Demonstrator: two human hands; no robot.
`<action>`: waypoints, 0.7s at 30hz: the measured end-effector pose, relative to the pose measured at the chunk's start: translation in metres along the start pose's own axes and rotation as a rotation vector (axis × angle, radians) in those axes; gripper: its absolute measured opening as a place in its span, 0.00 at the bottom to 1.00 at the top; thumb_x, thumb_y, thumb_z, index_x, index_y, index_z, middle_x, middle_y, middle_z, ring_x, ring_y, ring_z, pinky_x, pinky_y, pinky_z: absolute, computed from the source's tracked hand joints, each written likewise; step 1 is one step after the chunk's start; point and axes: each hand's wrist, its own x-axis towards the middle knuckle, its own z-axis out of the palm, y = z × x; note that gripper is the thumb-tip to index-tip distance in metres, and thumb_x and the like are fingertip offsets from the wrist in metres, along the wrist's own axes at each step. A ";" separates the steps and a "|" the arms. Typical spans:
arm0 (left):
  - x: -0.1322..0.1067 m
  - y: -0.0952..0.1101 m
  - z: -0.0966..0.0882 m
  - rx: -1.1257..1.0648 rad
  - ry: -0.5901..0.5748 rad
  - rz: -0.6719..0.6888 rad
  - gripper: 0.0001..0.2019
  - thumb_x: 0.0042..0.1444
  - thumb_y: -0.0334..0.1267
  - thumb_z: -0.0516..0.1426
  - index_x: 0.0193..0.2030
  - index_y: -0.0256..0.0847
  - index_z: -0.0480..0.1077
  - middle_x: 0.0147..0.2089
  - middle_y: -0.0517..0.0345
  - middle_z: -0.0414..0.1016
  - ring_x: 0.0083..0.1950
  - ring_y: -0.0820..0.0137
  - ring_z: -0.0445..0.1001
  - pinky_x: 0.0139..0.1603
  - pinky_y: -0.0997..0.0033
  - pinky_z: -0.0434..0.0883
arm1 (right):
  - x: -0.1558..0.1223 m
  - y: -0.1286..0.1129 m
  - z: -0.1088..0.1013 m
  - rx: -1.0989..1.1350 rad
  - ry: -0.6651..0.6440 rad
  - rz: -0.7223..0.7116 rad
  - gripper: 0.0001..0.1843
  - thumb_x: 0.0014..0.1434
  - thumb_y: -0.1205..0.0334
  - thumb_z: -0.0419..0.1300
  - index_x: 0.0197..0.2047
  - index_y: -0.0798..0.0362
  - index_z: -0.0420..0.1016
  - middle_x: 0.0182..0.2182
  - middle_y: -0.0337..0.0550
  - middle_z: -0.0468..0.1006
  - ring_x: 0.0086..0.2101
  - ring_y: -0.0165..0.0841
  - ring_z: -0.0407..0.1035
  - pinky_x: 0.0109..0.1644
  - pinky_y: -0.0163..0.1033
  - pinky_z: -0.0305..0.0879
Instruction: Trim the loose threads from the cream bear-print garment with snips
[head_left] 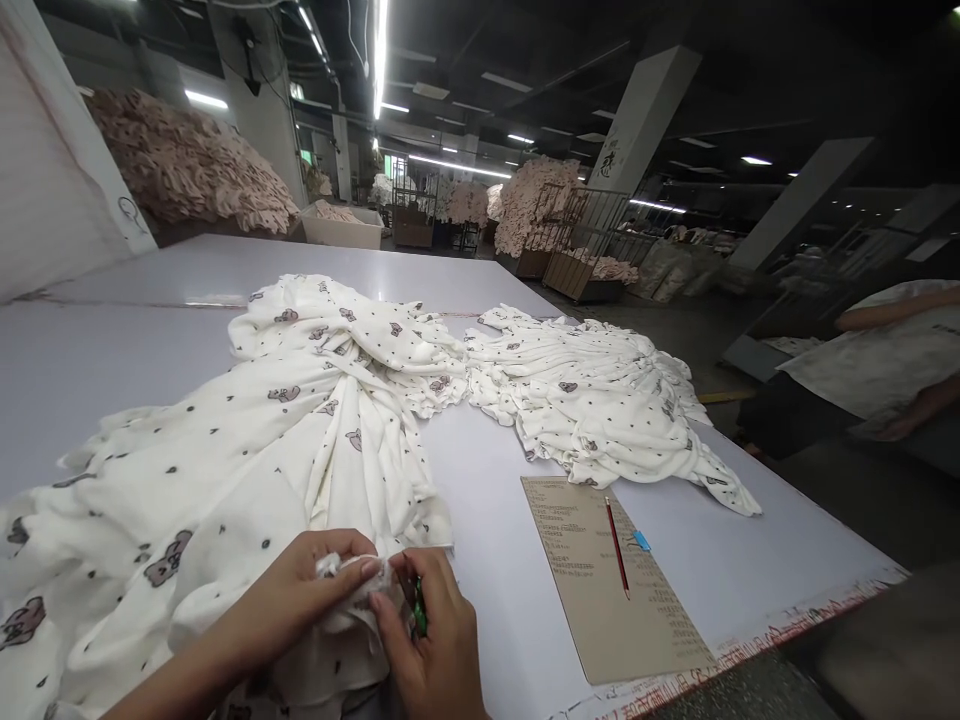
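White-topped table carries a large bear-print cloth heap at left, running to the near edge under both hands, and a smaller bear-print cloth pile at right, with a brown written-on card sheet flat on the near side of that pile. Left hand closed, thumb and fingers pinching a bunched bit of the large heap; right hand closed on the same bunch, just beside. Red pencil lies on the card, small green tool sits in the right hand's grip, mostly hidden, blue tab at the card's right edge.
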 end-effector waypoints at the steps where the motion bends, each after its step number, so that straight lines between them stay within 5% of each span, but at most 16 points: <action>1: -0.001 0.000 0.001 0.016 0.000 0.015 0.16 0.56 0.49 0.54 0.29 0.37 0.70 0.29 0.60 0.72 0.35 0.69 0.68 0.39 0.75 0.65 | 0.000 0.001 0.002 -0.045 -0.002 -0.024 0.06 0.60 0.61 0.55 0.41 0.51 0.68 0.32 0.43 0.71 0.32 0.35 0.68 0.34 0.36 0.63; 4: -0.004 -0.002 0.005 0.076 0.000 0.028 0.16 0.58 0.49 0.52 0.30 0.39 0.71 0.31 0.60 0.73 0.37 0.67 0.68 0.39 0.76 0.66 | 0.003 0.002 0.002 -0.089 -0.030 -0.011 0.06 0.62 0.62 0.51 0.37 0.53 0.68 0.31 0.44 0.70 0.31 0.35 0.67 0.33 0.36 0.61; 11: -0.006 -0.020 0.016 0.467 0.107 0.133 0.15 0.56 0.49 0.54 0.35 0.42 0.75 0.30 0.59 0.78 0.33 0.66 0.74 0.36 0.76 0.67 | 0.012 -0.005 -0.012 0.305 -0.041 0.363 0.13 0.60 0.53 0.55 0.29 0.53 0.66 0.24 0.36 0.66 0.28 0.31 0.61 0.32 0.32 0.59; 17: -0.009 -0.017 0.020 0.320 0.154 0.096 0.15 0.57 0.49 0.54 0.33 0.42 0.75 0.32 0.60 0.80 0.36 0.66 0.77 0.38 0.79 0.68 | -0.003 0.000 -0.011 0.407 0.096 0.394 0.13 0.56 0.50 0.59 0.38 0.51 0.69 0.28 0.36 0.67 0.28 0.30 0.64 0.33 0.31 0.62; 21: -0.012 -0.014 0.019 0.233 0.195 0.070 0.14 0.56 0.50 0.54 0.33 0.43 0.75 0.34 0.61 0.80 0.39 0.65 0.77 0.40 0.79 0.69 | -0.016 0.008 -0.014 0.211 -0.023 0.225 0.11 0.59 0.53 0.55 0.36 0.50 0.72 0.29 0.40 0.71 0.31 0.34 0.68 0.35 0.33 0.62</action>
